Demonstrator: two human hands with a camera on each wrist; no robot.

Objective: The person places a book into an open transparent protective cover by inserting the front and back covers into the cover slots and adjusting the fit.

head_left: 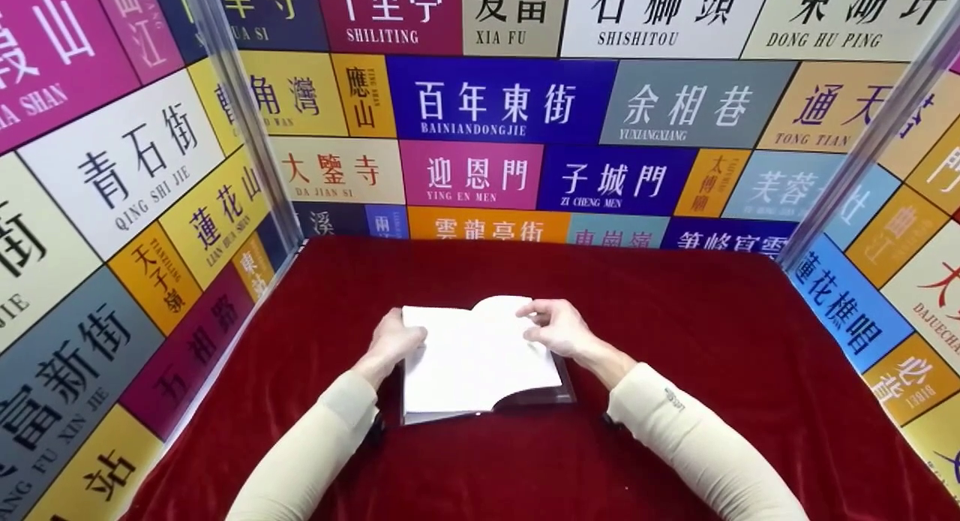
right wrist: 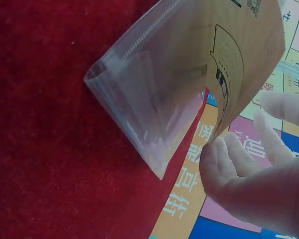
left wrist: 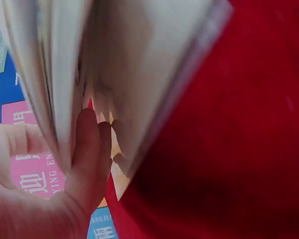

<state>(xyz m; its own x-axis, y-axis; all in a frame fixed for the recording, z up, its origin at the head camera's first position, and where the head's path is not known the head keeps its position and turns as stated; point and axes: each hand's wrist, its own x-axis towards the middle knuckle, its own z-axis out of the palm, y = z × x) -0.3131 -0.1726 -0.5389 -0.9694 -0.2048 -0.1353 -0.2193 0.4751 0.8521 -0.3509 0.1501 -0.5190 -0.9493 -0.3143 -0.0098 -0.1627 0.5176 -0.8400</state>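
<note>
An open book [head_left: 480,356] with blank-looking white pages lies on the red cloth, its right half lifted and curved. My left hand [head_left: 394,335] grips the book's left edge, thumb over the page. In the left wrist view, a bundle of pages [left wrist: 65,74] passes between the thumb and fingers of that hand [left wrist: 50,194]. My right hand [head_left: 562,327] pinches the right edge of the lifted leaf. From the right wrist, that leaf [right wrist: 234,69] shows printed marks, and a clear plastic cover [right wrist: 134,94] stands apart from it. My right hand [right wrist: 254,174] holds the leaf's corner.
Dark red cloth [head_left: 675,431] covers the table under the book. Panels with coloured name signs [head_left: 495,100] stand at the back and both sides. Clear upright strips [head_left: 247,108] mark the corners where the panels meet.
</note>
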